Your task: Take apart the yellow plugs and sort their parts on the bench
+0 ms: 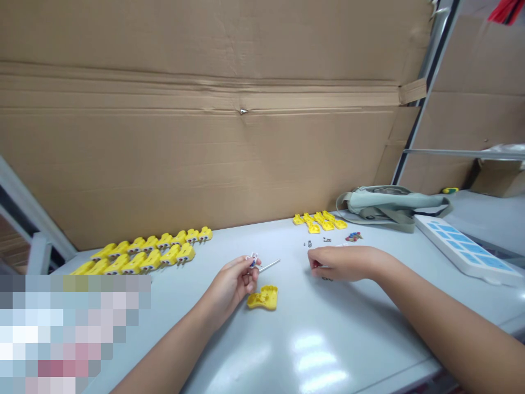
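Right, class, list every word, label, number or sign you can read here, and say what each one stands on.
No text can be read. The cardboard wall is blank, the white tray shows only blue squares, and the yellow plug shells, the grey bag and the small part in the left hand are too small to show any marking.

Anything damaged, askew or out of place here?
The cardboard sheet behind the table has a small puncture on its crease. The yellow housings lie in tidy rows; nothing looks spilled. The left hand pinches a small part.
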Tool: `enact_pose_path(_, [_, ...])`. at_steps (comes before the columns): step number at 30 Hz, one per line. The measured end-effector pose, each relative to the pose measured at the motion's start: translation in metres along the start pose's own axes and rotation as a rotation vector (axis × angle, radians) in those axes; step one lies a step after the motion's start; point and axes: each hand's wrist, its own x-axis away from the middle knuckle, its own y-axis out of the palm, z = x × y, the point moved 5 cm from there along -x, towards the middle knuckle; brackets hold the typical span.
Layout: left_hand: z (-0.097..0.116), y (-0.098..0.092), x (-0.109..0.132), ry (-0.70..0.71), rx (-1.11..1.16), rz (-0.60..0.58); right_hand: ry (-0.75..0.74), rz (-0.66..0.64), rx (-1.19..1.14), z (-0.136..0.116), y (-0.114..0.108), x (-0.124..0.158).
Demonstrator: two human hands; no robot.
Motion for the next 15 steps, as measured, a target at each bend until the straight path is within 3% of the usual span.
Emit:
enact_pose_path(10, [-0.002, -0.003, -0.003, -0.006, -0.013, -0.01, -0.006, -0.044, 0.035, 0.004, 0.009, -0.006])
enact_pose_path(15, [-0.001, -0.002, -0.002, -0.008, -0.009, -0.01, -0.01, -0.012, -0.026, 0.008, -0.003, 0.0])
